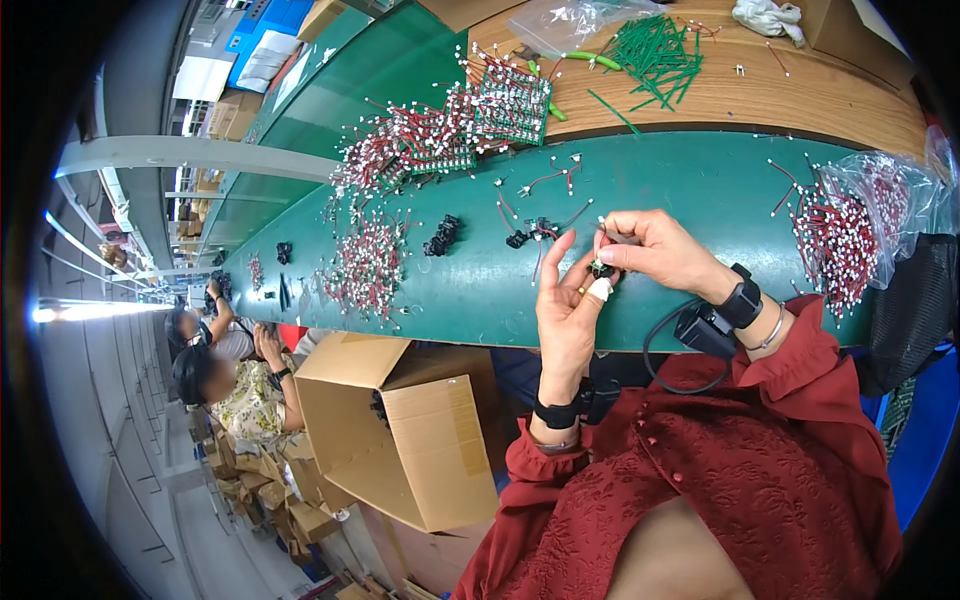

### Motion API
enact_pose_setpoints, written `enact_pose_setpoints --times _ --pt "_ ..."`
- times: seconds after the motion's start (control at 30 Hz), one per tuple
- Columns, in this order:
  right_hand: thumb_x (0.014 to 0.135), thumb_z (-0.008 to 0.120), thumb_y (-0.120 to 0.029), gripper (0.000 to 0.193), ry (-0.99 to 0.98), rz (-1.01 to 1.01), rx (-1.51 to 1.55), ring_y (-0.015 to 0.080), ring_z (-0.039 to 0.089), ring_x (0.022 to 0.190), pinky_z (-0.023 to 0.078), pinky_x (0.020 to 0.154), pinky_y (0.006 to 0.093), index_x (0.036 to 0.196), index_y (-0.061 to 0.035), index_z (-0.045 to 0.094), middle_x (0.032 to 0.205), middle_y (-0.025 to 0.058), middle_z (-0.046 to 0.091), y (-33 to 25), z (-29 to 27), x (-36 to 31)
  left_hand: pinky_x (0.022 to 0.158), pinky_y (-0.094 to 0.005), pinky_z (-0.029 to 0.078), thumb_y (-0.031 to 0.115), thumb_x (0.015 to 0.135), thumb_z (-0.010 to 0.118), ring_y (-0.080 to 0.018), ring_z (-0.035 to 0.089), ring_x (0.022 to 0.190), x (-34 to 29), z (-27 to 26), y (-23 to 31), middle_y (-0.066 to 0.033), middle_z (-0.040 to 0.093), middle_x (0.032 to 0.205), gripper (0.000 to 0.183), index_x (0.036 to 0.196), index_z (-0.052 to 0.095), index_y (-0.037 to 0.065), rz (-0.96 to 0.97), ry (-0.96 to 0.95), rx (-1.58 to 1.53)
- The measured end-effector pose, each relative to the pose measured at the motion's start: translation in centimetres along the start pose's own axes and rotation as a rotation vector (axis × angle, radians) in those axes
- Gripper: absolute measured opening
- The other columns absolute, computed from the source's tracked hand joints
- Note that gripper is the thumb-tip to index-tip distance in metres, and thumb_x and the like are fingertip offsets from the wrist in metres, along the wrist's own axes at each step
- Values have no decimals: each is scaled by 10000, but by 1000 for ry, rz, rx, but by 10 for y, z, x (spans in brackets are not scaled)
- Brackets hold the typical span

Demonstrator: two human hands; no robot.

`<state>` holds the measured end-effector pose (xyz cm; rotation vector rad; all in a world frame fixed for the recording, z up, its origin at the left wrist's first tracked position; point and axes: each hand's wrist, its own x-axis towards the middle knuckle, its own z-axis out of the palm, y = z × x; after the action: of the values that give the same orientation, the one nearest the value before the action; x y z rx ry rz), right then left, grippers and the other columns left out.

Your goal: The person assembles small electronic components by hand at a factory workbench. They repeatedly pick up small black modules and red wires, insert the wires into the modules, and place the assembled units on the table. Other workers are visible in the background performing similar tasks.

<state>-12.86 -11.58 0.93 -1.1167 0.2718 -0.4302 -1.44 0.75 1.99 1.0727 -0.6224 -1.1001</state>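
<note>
My left hand (568,312) is closed on a small black part (604,271), gripped between thumb and fingers. The thumb has a white covering at its tip. My right hand (660,252) meets it from the right, thumb and forefinger pinched at the part's upper end, where a tiny green-and-white piece shows; the fingertips hide most of it. Just beyond my left fingers, a small cluster of black parts (518,239) with thin wires lies on the green work surface (470,300). Short red leads with white connectors (565,172) lie farther back.
Piles of red-and-white leads sit left (368,268) and right (835,240). Wired green circuit boards (510,108) and green strips (655,58) lie at the back. More black parts (443,236) stand left. An open cardboard box (445,450) is below the edge. Two people work at far left.
</note>
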Motion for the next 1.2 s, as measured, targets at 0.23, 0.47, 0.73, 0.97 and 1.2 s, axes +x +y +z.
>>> enact_pose_setpoints --times 0.23,0.47,0.73,0.97,1.2 --pt "926 585 -160 167 35 23 -88 29 481 731 452 635 219 914 5 560 776 -36 529 5 5 2 960 -364 488 -53 890 538 -243 580 1103 -2 -2 -4 -205 548 1239 506 1352 350 33 -103 120 -99" --pt "925 579 -121 128 68 -90 -53 44 525 735 449 649 213 945 5 582 839 -21 556 -4 2 0 889 -317 518 -108 871 499 -263 632 996 0 -10 6 -224 518 1264 565 1386 311 32 -64 17 -97" --pt "857 645 -79 111 -36 -252 -260 102 519 828 436 721 245 916 12 623 912 33 529 -5 2 -1 796 -318 547 -77 828 594 -269 652 893 4 -25 17 -230 557 1189 734 1450 220 31 -169 -191 -173" --pt "836 661 -69 119 -80 -222 -297 130 507 860 427 741 264 913 12 623 934 49 520 -9 3 -5 735 -320 566 -48 788 650 -296 659 833 4 -30 25 -243 566 1158 856 1473 143 28 -248 -300 -133" --pt "837 666 -81 117 -146 -182 -257 141 512 855 429 769 279 897 12 630 926 52 522 -13 3 -6 729 -325 571 -31 776 668 -301 662 826 6 -29 29 -265 566 1144 884 1475 131 28 -253 -333 -104"
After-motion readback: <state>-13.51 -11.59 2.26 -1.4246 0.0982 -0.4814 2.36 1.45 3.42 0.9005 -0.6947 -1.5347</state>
